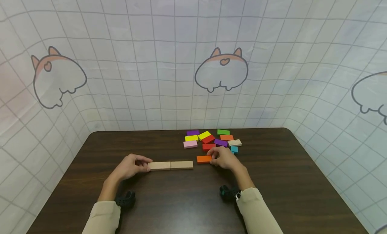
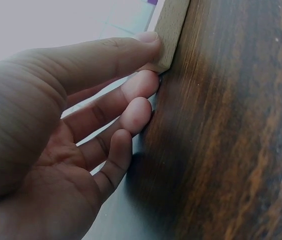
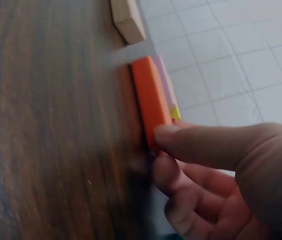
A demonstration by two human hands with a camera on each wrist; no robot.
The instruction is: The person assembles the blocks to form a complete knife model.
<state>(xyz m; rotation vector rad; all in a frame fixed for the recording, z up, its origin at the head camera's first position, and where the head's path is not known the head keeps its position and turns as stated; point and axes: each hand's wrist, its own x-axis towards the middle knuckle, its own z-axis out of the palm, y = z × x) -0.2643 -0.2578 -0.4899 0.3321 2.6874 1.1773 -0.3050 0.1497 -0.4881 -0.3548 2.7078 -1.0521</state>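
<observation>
Two plain wooden blocks lie end to end in a row on the table, a left wooden block (image 1: 160, 166) and a right wooden block (image 1: 181, 165). My left hand (image 1: 131, 166) grips the outer end of the left one; in the left wrist view its thumb lies along the block's (image 2: 170, 37) side. My right hand (image 1: 224, 158) pinches the right end of an orange block (image 1: 204, 159) between thumb and fingers. That orange block (image 3: 151, 97) sits just right of the row, with a small gap, its length roughly in line with it.
Behind the right hand lies a loose group of coloured blocks, among them a pink block (image 1: 190, 144), a red block (image 1: 208, 147), a green block (image 1: 223, 132) and a blue block (image 1: 234, 149). The dark wooden table (image 1: 175, 207) meets a white gridded curtain (image 1: 169, 103) at the back.
</observation>
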